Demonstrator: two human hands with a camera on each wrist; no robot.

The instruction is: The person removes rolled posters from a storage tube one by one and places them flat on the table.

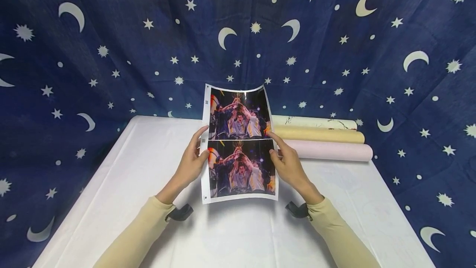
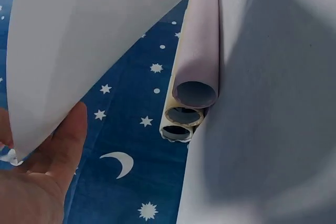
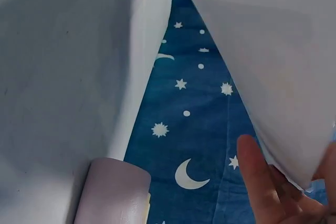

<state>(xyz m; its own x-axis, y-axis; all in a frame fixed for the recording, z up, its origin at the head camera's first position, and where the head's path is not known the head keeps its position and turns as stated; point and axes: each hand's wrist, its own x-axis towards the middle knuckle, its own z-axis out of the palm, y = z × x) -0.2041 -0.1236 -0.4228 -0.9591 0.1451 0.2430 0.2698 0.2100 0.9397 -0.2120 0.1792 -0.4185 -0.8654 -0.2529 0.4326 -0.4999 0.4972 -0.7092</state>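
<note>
A printed photo sheet [image 1: 241,139] is held up over the table, bearing the same picture of people with raised arms twice, one above the other, inside a white border. My left hand [image 1: 191,162] pinches its left edge, thumb on the front and fingers behind. On the opposite edge my right hand [image 1: 291,164] grips in the same way. The sheet bows slightly, its top corners bending. Both wrist views show its plain back: the left hand [image 2: 47,166] and the right hand [image 3: 278,187] each have fingers at the sheet's edge.
Three paper rolls lie side by side at the table's back right: pink [image 1: 331,151], yellow [image 1: 323,135] and cream with a branch pattern [image 1: 316,122]. A white cloth covers the table [image 1: 230,235]. Behind hangs a dark blue curtain [image 1: 238,7] with moons and stars.
</note>
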